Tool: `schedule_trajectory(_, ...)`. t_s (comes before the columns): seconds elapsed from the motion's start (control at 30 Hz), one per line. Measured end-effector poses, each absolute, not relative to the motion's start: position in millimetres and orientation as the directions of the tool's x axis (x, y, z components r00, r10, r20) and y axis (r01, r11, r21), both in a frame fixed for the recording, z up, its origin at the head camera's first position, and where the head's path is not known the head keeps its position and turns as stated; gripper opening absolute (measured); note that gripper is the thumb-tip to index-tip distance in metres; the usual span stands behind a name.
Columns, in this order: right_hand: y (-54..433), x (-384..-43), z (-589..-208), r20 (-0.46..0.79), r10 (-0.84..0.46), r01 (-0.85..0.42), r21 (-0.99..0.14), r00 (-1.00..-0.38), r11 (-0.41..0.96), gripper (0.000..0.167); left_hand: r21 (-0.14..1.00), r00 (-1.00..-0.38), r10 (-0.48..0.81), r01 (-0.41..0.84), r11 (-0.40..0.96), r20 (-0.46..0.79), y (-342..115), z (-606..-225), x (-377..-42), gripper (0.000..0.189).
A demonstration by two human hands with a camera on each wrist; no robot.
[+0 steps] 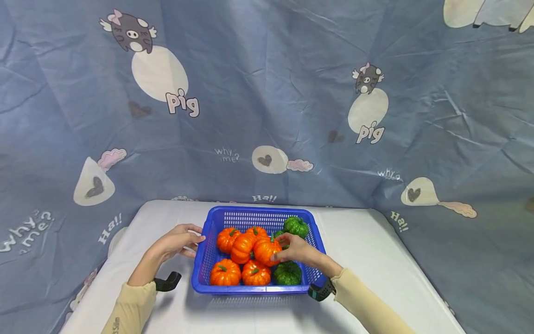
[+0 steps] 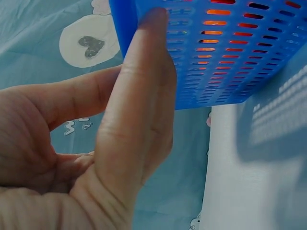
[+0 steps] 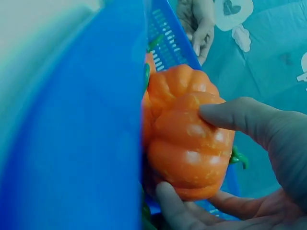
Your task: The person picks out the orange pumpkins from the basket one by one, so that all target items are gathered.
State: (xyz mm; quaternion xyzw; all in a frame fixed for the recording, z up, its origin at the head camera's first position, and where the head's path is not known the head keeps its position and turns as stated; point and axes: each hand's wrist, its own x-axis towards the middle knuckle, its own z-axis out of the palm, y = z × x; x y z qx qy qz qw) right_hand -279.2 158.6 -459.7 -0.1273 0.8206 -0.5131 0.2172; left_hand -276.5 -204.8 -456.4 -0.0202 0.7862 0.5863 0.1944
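Observation:
A small orange pumpkin (image 1: 267,251) with a green stem is in my right hand (image 1: 297,249), thumb on one side and fingers on the other. In the right wrist view this ribbed pumpkin (image 3: 192,139) hides part of what lies behind it. Several other orange pumpkins (image 1: 225,272) lie in the blue plastic basket (image 1: 258,290), with several dark green pumpkins (image 1: 288,272) along its right side. My left hand (image 1: 179,241) is at the basket's left side. The left wrist view shows its fairly straight fingers (image 2: 132,96) against the slotted outer wall (image 2: 216,57).
The basket stands on a white-covered table (image 1: 363,260). Behind it hangs a blue-grey cloth (image 1: 267,116) printed with pigs and words. Black bands (image 1: 168,281) are on both wrists.

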Motion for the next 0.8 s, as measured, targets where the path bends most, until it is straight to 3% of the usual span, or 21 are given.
schedule_trajectory(0.37,164,-275,-456,-0.167,-0.445,-0.083,-0.868,-0.88,0.489,0.066,0.913,-0.924,0.191,-0.264,0.31,-0.332,-205,-456,-275,0.047)
schedule_trajectory(0.6,184,-274,-441,-0.125,-0.455,-0.086,-0.906,-0.882,0.415,0.066,0.917,-0.922,0.193,-0.273,0.292,-0.336,-206,-458,-276,0.048)
schedule_trajectory(0.8,215,-272,-426,-0.072,-0.389,-0.09,-0.919,-0.919,0.384,0.067,0.92,-0.922,0.201,-0.268,0.287,-0.332,-207,-460,-278,0.048)
